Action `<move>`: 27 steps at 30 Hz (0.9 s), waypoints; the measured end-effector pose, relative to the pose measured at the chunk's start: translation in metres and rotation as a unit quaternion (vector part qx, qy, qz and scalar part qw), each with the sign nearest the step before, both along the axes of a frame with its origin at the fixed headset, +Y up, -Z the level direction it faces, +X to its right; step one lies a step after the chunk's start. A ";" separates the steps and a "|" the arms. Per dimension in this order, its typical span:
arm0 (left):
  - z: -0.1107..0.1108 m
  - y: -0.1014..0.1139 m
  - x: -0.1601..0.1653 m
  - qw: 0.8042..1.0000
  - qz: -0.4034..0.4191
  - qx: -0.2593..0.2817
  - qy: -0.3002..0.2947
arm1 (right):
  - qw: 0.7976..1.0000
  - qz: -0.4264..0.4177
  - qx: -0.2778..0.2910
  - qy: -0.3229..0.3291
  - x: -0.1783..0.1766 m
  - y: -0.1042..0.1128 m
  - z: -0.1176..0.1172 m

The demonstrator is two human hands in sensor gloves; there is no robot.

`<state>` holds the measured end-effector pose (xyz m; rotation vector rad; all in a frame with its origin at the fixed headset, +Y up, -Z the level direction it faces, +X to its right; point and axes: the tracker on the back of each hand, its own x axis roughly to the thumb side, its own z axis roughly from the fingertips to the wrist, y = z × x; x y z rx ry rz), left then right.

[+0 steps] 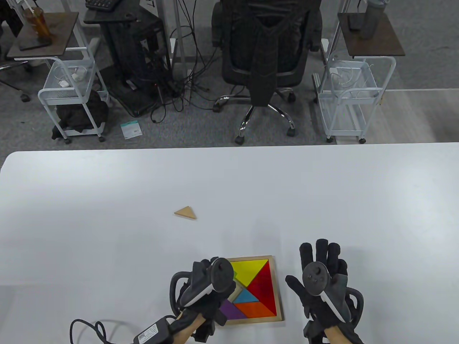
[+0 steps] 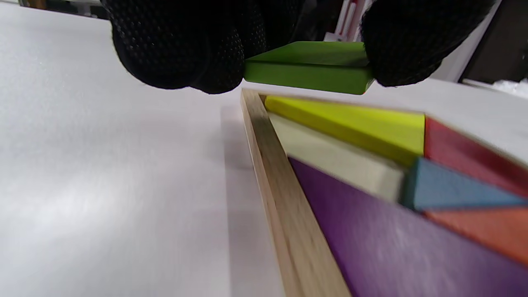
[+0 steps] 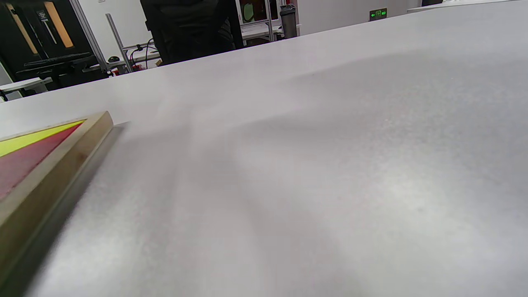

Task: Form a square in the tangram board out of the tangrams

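The wooden tangram board (image 1: 278, 286) lies near the table's front edge, holding yellow (image 1: 249, 270), red (image 1: 265, 286), blue (image 1: 246, 296), orange (image 1: 255, 309) and purple (image 1: 231, 310) pieces. In the left wrist view the board frame (image 2: 284, 214) shows a bare slot beside the yellow piece (image 2: 363, 128). My left hand (image 1: 211, 283) hovers over the board's left part and pinches a green piece (image 2: 307, 68) just above that slot. My right hand (image 1: 321, 272) rests flat on the table right of the board, fingers spread. A plain wooden triangle (image 1: 186, 213) lies apart, farther back.
The white table (image 1: 322, 200) stretches wide on all sides of the board. A black cable and small box (image 1: 150, 331) trail from my left wrist at the front edge. An office chair (image 1: 263, 53) and carts stand beyond the table.
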<state>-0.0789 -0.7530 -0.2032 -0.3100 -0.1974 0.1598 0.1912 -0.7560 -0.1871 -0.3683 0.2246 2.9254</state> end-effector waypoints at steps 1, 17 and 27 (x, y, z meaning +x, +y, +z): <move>0.003 -0.003 0.004 1.000 -0.012 -0.001 -0.003 | 1.000 -0.001 0.001 0.001 0.000 0.000 0.000; 0.014 -0.016 0.028 0.995 -0.096 0.001 -0.033 | 1.000 -0.005 0.011 0.006 -0.001 0.002 0.002; 0.010 -0.015 0.038 0.992 -0.116 -0.022 -0.049 | 1.000 -0.006 0.010 0.009 -0.001 0.002 0.003</move>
